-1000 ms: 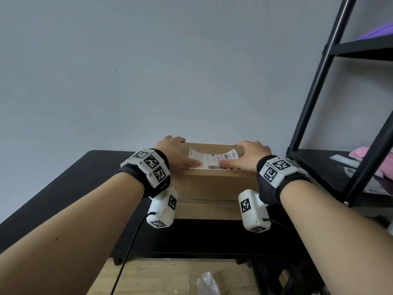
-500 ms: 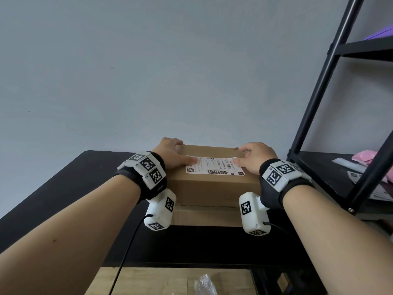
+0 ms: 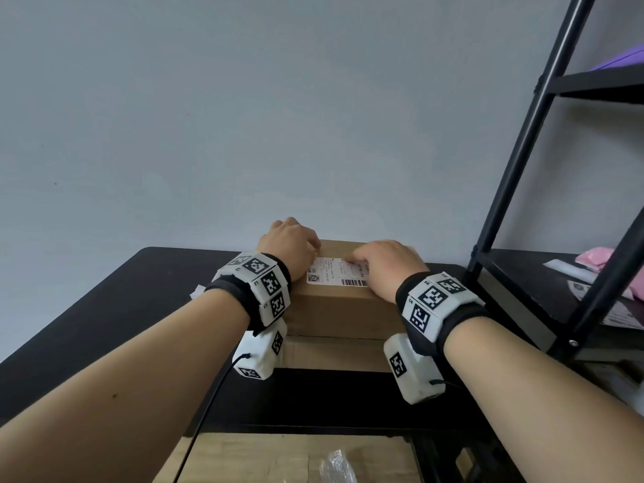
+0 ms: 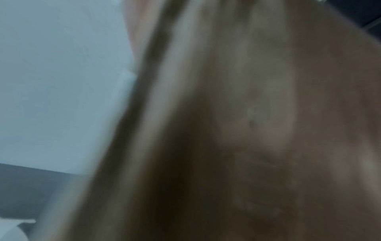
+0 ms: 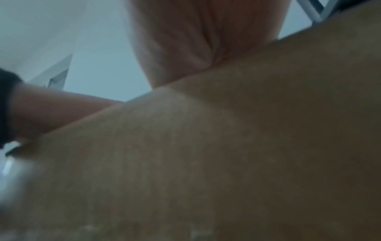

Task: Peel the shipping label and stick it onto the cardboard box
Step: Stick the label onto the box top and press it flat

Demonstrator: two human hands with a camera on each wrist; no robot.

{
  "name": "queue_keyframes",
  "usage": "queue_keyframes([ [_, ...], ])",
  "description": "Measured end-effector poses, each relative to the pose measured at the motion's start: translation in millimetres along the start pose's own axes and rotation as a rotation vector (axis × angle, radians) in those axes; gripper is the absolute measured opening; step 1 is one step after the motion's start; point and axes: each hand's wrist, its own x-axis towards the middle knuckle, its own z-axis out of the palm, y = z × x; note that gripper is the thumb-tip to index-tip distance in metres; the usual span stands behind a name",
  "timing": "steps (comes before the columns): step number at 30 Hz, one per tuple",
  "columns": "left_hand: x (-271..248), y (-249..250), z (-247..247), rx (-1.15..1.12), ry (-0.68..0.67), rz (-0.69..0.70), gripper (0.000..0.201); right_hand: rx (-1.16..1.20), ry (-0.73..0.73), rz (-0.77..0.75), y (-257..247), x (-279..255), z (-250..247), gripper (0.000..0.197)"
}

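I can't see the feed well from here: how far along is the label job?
Done, it seems: the shipping label lies flat on top of the cardboard box, so peeling and placing look finished. In hand: the left hand and right hand rest on its two ends, apparently pressing it down. Left: finish smoothing and lift both hands. The wrist views are too blurred to check the edges.

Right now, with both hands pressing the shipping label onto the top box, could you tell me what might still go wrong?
1. The right hand covers the shipping label's right end, so a wrinkle or lifted corner there could go unseen.
2. The label sits close to the cardboard box's near edge; sliding the left hand or the right one could drag it over.
3. The box rests on another box and might shift under pressure.
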Motion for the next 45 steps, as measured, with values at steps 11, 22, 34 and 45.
queue_keyframes([
  [11,-1.8,-9.1,-3.4,-0.066,-0.016,0.024,0.020,0.151,0.032,0.186,37.6,-22.2,-4.1,0.041],
  [22,-12.7,-6.0,-15.2,-0.071,-0.182,0.044,0.038,0.213,-0.152,0.219,28.8,-22.2,-9.7,0.069],
  [34,-21.1,-11.8,-22.0,-0.169,-0.315,0.021,0.052,0.347,-0.122,0.275,39.7,-22.3,-16.6,0.053],
  [45,-19.6,-12.5,-20.8,-0.249,-0.302,0.025,0.038,0.489,-0.107,0.270,48.5,-27.8,-9.8,0.047],
])
